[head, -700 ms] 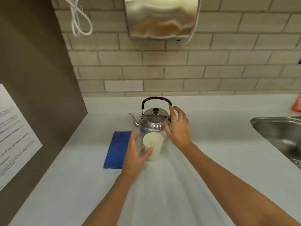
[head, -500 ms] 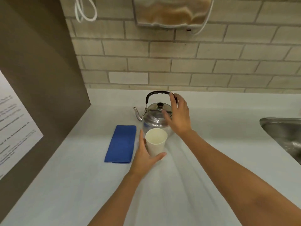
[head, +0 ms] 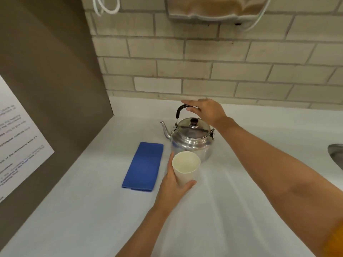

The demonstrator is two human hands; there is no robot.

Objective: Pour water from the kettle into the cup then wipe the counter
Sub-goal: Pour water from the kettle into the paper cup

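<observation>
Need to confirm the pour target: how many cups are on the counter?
1. The cup stands just in front of the kettle, held by the left hand. None visible elsewhere on the counter.

Bare forearms, orange sleeve [head: 334, 240] edge

kettle [head: 192, 140]: on counter [head: 92, 210], centre
cup [head: 186, 167]: just at kettle's 6 o'clock
cloth [head: 143, 166]: at cup's 9 o'clock
sink [head: 336, 154]: at kettle's 3 o'clock, well apart
</observation>
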